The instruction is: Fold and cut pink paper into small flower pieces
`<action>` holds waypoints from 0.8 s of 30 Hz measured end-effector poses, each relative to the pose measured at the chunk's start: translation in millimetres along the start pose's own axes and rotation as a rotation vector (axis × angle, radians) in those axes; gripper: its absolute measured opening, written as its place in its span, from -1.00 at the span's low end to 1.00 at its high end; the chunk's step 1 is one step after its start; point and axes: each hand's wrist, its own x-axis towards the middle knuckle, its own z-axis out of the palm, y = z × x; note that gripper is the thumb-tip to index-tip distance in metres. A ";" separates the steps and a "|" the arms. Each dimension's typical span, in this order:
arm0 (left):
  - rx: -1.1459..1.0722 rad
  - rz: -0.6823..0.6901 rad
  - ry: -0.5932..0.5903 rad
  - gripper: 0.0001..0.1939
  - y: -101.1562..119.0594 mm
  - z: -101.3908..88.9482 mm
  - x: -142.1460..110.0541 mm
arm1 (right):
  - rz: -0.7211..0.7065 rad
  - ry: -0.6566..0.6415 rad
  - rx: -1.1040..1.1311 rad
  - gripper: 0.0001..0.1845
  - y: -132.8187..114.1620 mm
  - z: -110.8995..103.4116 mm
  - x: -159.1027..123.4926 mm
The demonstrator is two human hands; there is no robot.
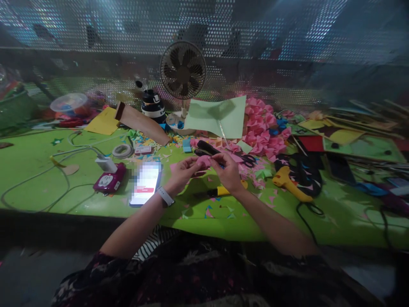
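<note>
Between both hands, above the green table, is a small piece of pink paper point(203, 160). My left hand point(185, 172), with a watch point(165, 196) on its wrist, pinches the paper from the left. Fingertips of my right hand point(227, 169) are closed on its right side. Below my right hand lies a yellow-handled tool point(223, 190) with a dark end. Just behind the hands are a black stapler-like object point(207, 148) and black-handled scissors point(247, 160). A lit phone point(146, 183) rests left of my left wrist.
Folded pink paper pieces point(260, 123) are heaped behind, beside a pale green sheet point(217, 117). A yellow glue gun point(290, 183) lies right. A purple power strip point(109, 178) with cables, a tape roll point(122, 151), a bottle point(153, 106) and a fan point(183, 70) stand left and behind.
</note>
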 end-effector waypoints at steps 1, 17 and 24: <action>0.002 -0.003 -0.003 -0.56 0.4 0.1 -0.3 | -0.003 0.009 0.012 -0.74 1.1 0.5 0.1; 0.165 -0.011 0.015 -0.50 2.0 -3.5 0.6 | 0.030 0.001 0.107 -0.72 8.5 3.3 -0.1; 0.193 -0.028 0.040 -0.54 1.5 -5.7 0.6 | 0.127 -0.013 0.168 -0.67 9.6 4.4 -0.7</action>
